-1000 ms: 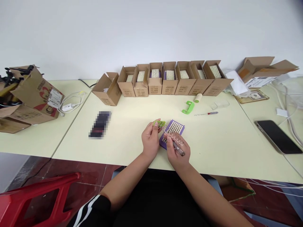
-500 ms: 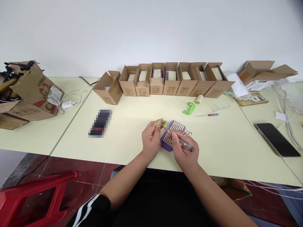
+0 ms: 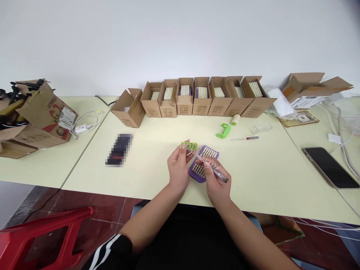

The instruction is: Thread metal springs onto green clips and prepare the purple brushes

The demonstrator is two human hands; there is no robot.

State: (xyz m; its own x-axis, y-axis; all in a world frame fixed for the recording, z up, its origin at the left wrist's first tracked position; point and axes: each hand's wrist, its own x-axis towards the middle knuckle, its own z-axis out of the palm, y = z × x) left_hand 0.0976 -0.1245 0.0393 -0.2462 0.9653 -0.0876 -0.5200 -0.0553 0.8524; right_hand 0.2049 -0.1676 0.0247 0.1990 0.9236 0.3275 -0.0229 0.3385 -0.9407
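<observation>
My left hand (image 3: 179, 167) is closed, pinching a small bright green plastic part (image 3: 184, 144) between thumb and fingers. A thin metal wire coil (image 3: 198, 154) stretches from that part toward my right hand (image 3: 218, 183). The right hand is closed around a screwdriver with a translucent grey handle (image 3: 220, 174), its shaft pointing at the green part. Whether the tip touches it is too small to tell. On the table just beneath both hands lies a purple plate (image 3: 196, 176) set with rows of pale pegs, partly covered by the right hand.
A green bracket (image 3: 224, 131), a cream roller (image 3: 235, 119) and another screwdriver (image 3: 245, 138) lie beyond my right hand. Several open cartons (image 3: 185, 107) line the wall, most holding pale pegged pieces. A phone (image 3: 330, 167) rests at right; a larger box (image 3: 45, 116) stands at left.
The green part has turned in my left hand, showing more of its face. The coil now lies closer along the screwdriver, and my right hand has shifted slightly left.
</observation>
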